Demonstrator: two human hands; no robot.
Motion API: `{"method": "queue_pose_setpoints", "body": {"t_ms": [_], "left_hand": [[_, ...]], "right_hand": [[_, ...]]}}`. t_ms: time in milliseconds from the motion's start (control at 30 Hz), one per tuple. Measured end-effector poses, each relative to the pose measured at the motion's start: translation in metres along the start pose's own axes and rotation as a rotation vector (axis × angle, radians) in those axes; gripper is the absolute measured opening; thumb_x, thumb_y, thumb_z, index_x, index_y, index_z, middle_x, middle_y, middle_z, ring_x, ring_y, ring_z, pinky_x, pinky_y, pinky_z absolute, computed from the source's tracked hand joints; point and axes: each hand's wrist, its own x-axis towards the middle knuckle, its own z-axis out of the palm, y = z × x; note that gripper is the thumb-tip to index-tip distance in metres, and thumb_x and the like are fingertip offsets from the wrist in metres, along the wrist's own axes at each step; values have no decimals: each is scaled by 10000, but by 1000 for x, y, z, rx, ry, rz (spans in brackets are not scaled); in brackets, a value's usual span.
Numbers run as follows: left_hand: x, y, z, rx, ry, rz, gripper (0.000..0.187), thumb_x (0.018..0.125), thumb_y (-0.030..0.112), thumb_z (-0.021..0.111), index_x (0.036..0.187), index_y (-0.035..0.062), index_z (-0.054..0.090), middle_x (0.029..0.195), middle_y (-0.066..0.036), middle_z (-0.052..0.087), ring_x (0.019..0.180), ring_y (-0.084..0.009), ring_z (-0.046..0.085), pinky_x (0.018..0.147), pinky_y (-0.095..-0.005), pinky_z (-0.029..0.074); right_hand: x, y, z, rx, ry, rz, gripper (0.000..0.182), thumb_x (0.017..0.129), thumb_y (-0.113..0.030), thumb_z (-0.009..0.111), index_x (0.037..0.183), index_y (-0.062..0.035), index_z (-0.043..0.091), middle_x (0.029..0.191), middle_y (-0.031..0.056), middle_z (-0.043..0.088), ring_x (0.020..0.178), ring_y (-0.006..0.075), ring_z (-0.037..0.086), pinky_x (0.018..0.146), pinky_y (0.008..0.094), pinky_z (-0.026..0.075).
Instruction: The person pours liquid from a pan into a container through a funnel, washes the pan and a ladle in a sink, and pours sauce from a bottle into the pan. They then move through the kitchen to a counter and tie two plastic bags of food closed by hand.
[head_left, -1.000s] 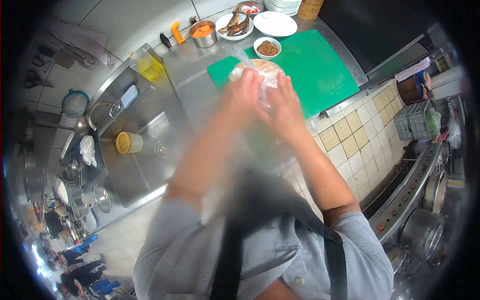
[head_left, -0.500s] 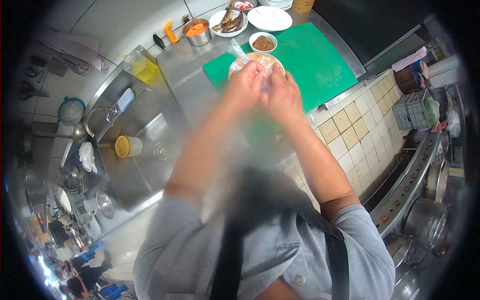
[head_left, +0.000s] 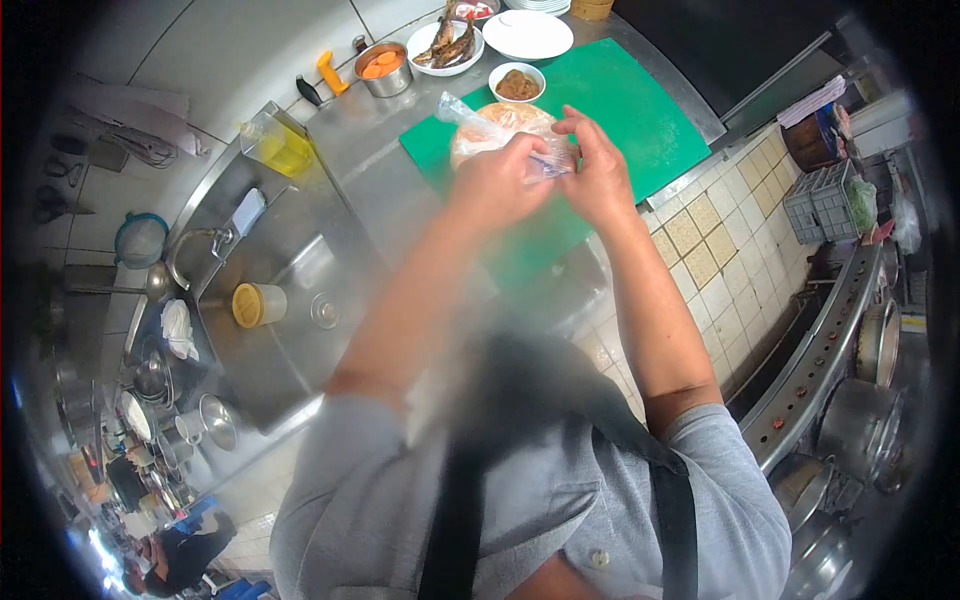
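A clear plastic bag (head_left: 483,124) lies over a round, flat, pale-orange stack (head_left: 515,112) that looks like tortillas or flatbread, on the green cutting board (head_left: 640,120). My left hand (head_left: 505,183) is closed on the near edge of the bag, its fingertips bunching the plastic. At the bag's right side, my right hand (head_left: 598,172) pinches the gathered film, with the forefinger bent above the thumb. Bluish marks show on the plastic between the two hands. Just beyond the bag stands a small white bowl of brown paste (head_left: 517,84).
Behind the board are a bowl of fried fish (head_left: 447,50), a white plate (head_left: 528,36) and a metal pot of sliced carrots (head_left: 384,68). An orange-handled tool (head_left: 331,72) lies by the wall. To the left is a sink (head_left: 290,340) with a yellow-lidded tub (head_left: 258,304); stove and pots (head_left: 858,430) stand right.
My hands, close together before, have drawn apart. The right hand has shifted right, and more of the bag's plastic shows between them.
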Motion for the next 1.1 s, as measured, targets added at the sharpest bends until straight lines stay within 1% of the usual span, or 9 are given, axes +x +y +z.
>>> {"method": "queue_pose_setpoints", "body": {"t_ms": [100, 267, 400, 467, 600, 767, 967, 1033, 1100], "left_hand": [[3, 6, 9, 133, 140, 8, 372, 714, 259, 754, 1026, 124, 603, 729, -73, 623, 658, -259, 614, 599, -383, 484], [-8, 1, -6, 407, 415, 223, 336, 720, 150, 679, 1049, 114, 619, 1046, -99, 632, 1031, -340, 575, 882, -453, 445], [-24, -33, -27, 430, 486, 229, 351, 730, 55, 620, 1080, 91, 619, 1228, -116, 576, 1140, -349, 513, 982, -450, 392], [-33, -44, -38, 402, 598, 51, 418, 719, -15, 580, 1127, 75, 607, 1298, -133, 545, 1156, -344, 511, 1016, -434, 383], [-43, -87, -47, 338, 508, -33, 435, 725, -32, 576, 1148, 68, 601, 1320, -117, 545, 1166, -310, 535, 1004, -400, 414], [-41, -129, -33, -43, 409, -441, 439, 718, -22, 605, 1148, 61, 631, 1187, -134, 640, 1092, -291, 613, 957, -373, 456], [5, -62, -39, -303, 366, -146, 310, 813, 53, 572, 1109, 7, 650, 1109, -173, 671, 1039, -238, 638, 898, -341, 482], [30, -53, -37, -185, 332, -275, 304, 834, 93, 571, 1112, -5, 645, 1104, -183, 670, 1023, -247, 643, 883, -345, 486], [52, -70, -36, -68, 295, -397, 307, 856, 132, 570, 1115, -18, 640, 1098, -194, 670, 1007, -255, 648, 867, -349, 490]], "right_hand": [[-3, -15, -6, -11, -41, 55, 453, 692, 48, 611, 1111, -118, 569, 1322, 167, 539, 1094, 352, 595, 822, 406, 529], [-13, -12, -10, -128, -29, 85, 451, 715, 45, 589, 1126, -140, 576, 1330, 140, 538, 1097, 343, 595, 838, 414, 531], [-16, 6, -7, -198, -36, 160, 464, 739, 50, 559, 1153, -156, 577, 1328, 119, 543, 1090, 334, 599, 859, 427, 520], [-19, 22, -2, -172, -41, 187, 481, 743, 49, 559, 1173, -165, 575, 1319, 114, 552, 1087, 328, 600, 860, 429, 516], [-15, 45, 5, -116, -60, 223, 485, 761, 34, 555, 1194, -182, 586, 1260, 99, 599, 1074, 314, 610, 854, 419, 513], [-22, 59, 4, -59, -150, 400, 358, 804, -28, 564, 1126, -163, 644, 1149, 109, 657, 990, 308, 640, 829, 380, 512], [7, 52, 16, 422, 8, 303, 243, 891, -146, 591, 1093, -24, 649, 979, 107, 700, 822, 213, 660, 726, 332, 516], [24, 55, 24, 589, -13, 348, 260, 905, -171, 596, 1083, 12, 643, 934, 95, 701, 794, 190, 652, 702, 327, 516], [34, 63, 29, 503, -86, 611, 231, 903, -162, 597, 1018, 33, 647, 861, 67, 687, 765, 176, 632, 694, 325, 514]]}}
